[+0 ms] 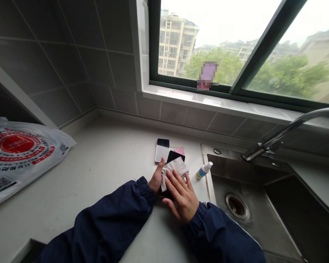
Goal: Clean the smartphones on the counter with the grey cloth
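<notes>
Left hand (155, 179) and right hand (181, 195) of a person in navy sleeves (106, 215), seen from above on a white countertop (98, 164). A grey cloth (175, 170) lies folded between the hands, over a black flat device (175, 156) whose upper edge shows beyond the fold and whose lower part is hidden.

Grip: the left thumb presses against the cloth's left edge, with the other left fingers out of sight behind it, so the cloth is grasped at that side. The right hand lies flat on top of the cloth, fingers spread and unclenched.

Surroundings: just beyond the hands, a smartphone (162, 149) with a white back and black upper band lies beside the black device, and a pink item (179, 151) sits near its far edge. A small spray bottle (203, 170) lies on its side just right of the cloth, near a stainless steel sink (230, 157) with a curved faucet (287, 126). A printed plastic bag (19, 160) lies at far left, below grey wall tiles (57, 62).
</notes>
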